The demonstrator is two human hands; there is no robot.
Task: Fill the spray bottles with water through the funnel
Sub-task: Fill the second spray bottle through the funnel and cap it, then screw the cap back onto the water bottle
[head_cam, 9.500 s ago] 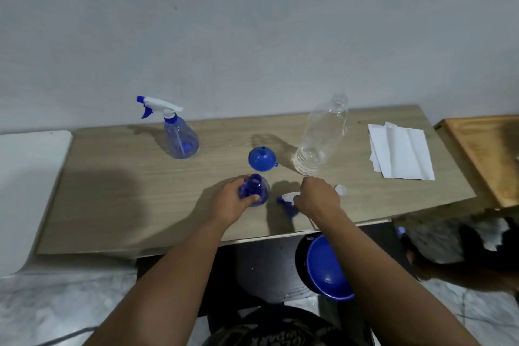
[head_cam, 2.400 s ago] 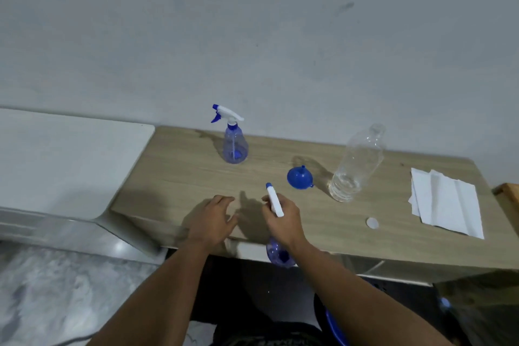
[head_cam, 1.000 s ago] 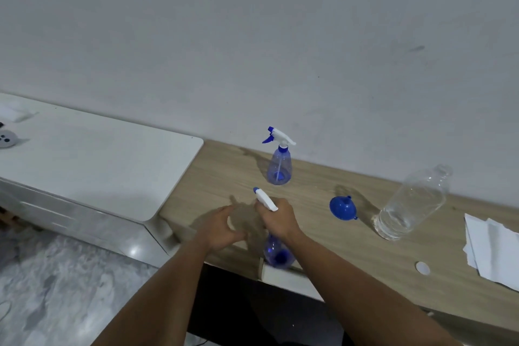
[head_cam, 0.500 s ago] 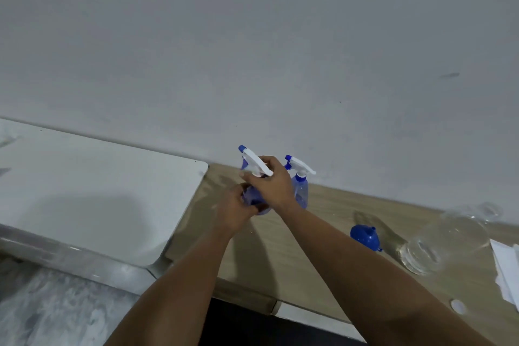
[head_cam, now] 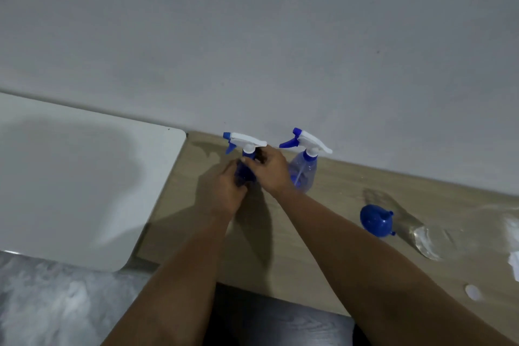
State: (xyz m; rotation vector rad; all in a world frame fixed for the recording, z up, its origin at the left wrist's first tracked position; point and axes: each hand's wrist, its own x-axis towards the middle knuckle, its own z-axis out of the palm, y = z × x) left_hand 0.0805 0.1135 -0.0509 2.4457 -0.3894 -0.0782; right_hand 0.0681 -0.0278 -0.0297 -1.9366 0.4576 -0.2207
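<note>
Two blue spray bottles with white trigger heads stand near the wall on the wooden table (head_cam: pixel 331 205). Both my hands hold the left spray bottle (head_cam: pixel 245 149): my left hand (head_cam: pixel 229 191) wraps its body and my right hand (head_cam: pixel 271 170) grips its neck under the trigger head. The second spray bottle (head_cam: pixel 304 168) stands just right of my right hand, untouched. A blue funnel (head_cam: pixel 376 220) lies upside down further right. Beside it, a clear plastic water bottle (head_cam: pixel 463 230) is blurred and partly cut off at the frame edge.
A white tabletop (head_cam: pixel 70 182) adjoins the wooden table on the left. A small white cap (head_cam: pixel 473 292) lies near the table's front edge at right. White paper (head_cam: pixel 515 264) shows at the right border. The grey wall runs right behind the bottles.
Both hands carried the capped spray bottle from the table's front edge up to the back left, beside the other spray bottle. It now sits lower, next to that bottle. The view swung left.
</note>
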